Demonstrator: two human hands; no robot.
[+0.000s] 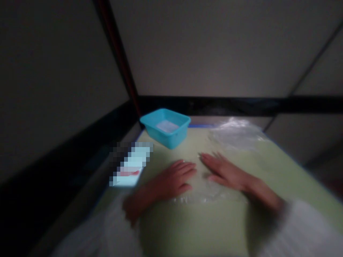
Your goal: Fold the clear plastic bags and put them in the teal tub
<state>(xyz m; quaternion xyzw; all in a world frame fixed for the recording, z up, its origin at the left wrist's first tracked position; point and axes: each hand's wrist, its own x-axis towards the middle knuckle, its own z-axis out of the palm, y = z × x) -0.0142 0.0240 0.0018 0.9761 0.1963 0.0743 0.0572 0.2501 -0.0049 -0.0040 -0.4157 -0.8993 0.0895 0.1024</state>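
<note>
A clear plastic bag or sheet [211, 192] lies flat on the pale green table, hard to make out against it. My left hand [178, 178] rests on its left part, palm down with the fingers stretched out. Over the right part lies my right hand [223, 171], also flat, its fingers extended and slightly blurred. Neither hand grips anything. The far edge of the plastic is faint between the fingertips.
More crumpled clear plastic [235, 134] lies at the table's far right. A turquoise basket [171, 139] with something pale inside stands at the far left. Near the left edge is a pixelated bright panel [134, 164]. Walls rise behind the table [193, 228] and to its left.
</note>
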